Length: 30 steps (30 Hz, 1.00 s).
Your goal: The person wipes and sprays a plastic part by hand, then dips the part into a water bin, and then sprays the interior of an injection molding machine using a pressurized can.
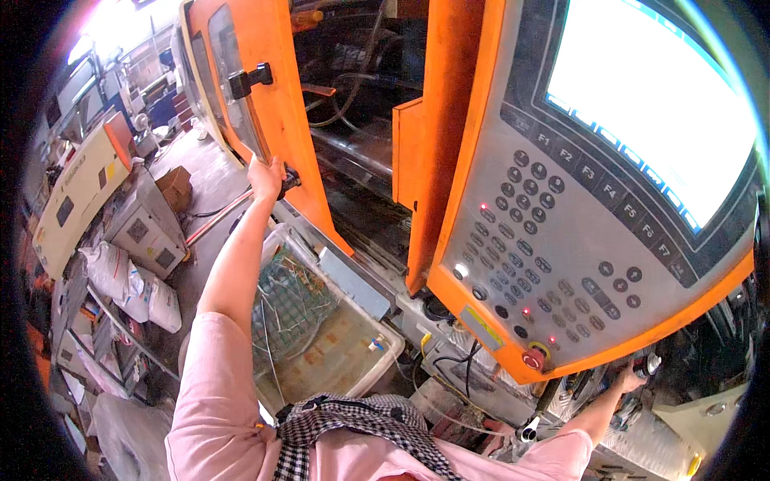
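My left hand point(267, 176) is closed around the black handle point(290, 181) on the orange sliding door point(286, 104) of a large machine. The door stands partly open, and dark machine innards point(361, 136) show through the gap. Far to the right, below the control panel point(513, 240), my right hand point(631, 378) is closed on a small dark canister with a white top point(646, 367). Most of that canister is hidden by the hand, so its exact kind does not show.
A white plastic bin point(383, 353) with green netting point(285, 305) stands below my left arm. The panel carries a bright screen point(642, 96) and a red stop button point(535, 357). Leftward are white sacks point(128, 280) and a grey cabinet point(147, 228). Cables hang under the panel.
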Each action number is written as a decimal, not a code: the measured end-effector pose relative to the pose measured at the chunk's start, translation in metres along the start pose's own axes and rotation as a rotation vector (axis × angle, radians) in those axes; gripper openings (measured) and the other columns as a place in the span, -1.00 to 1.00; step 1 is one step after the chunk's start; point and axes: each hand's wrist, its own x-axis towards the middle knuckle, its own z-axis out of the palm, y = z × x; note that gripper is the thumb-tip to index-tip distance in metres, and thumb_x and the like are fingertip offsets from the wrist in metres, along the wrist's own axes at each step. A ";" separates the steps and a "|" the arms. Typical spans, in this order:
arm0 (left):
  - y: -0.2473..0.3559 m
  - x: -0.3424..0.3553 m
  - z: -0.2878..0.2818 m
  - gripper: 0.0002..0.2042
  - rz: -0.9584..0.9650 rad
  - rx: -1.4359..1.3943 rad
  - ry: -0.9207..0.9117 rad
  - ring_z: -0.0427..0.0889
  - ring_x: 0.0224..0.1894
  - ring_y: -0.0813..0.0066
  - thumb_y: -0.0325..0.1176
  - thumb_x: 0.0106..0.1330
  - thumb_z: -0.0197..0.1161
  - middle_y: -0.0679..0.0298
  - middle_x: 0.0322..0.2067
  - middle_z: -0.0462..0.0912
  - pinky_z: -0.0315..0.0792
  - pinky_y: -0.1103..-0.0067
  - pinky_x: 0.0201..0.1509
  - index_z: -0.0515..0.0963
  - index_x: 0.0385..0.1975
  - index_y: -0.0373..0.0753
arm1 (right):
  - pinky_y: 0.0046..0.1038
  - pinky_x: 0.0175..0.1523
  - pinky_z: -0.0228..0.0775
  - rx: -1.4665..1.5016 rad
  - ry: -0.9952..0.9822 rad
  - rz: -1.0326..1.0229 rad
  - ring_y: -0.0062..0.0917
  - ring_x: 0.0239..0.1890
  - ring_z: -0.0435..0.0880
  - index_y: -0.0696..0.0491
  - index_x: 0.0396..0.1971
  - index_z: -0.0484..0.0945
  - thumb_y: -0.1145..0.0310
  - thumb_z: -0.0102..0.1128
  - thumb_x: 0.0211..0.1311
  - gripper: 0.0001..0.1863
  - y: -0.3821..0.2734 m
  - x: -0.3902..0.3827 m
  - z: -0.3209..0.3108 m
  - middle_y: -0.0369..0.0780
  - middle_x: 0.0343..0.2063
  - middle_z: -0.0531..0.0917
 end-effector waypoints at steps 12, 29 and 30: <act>-0.033 0.041 0.002 -0.92 -0.017 0.101 -0.078 0.57 -0.67 0.48 -0.44 0.14 0.19 0.24 -0.73 0.55 0.43 0.51 -0.51 0.46 -0.45 -0.29 | -0.27 0.08 0.32 0.279 0.413 -0.330 -0.16 -0.09 0.51 0.26 -0.01 0.34 -0.04 0.46 -0.22 -0.14 -0.029 -0.050 -0.104 0.01 -0.12 0.52; -0.070 0.093 -0.007 -0.72 -0.096 0.146 -0.239 0.63 -0.47 0.35 -0.19 0.03 0.34 0.17 -0.61 0.63 0.46 0.46 -0.32 0.55 -0.52 -0.32 | -0.30 -0.07 0.44 1.202 -0.754 -0.415 -0.32 -0.16 0.52 0.31 0.15 0.11 0.25 0.30 0.00 -0.21 -0.064 -0.267 -0.285 0.03 -0.07 0.46; -0.072 0.091 -0.011 -0.64 -0.060 0.202 -0.142 0.62 -0.39 0.29 -0.15 0.00 0.36 0.11 -0.52 0.63 0.46 0.44 -0.27 0.51 -0.41 -0.35 | -0.32 -0.16 0.48 1.162 -0.795 -0.505 -0.35 -0.23 0.53 0.29 0.12 0.15 0.27 0.32 -0.05 -0.23 -0.083 -0.281 -0.284 -0.03 -0.12 0.48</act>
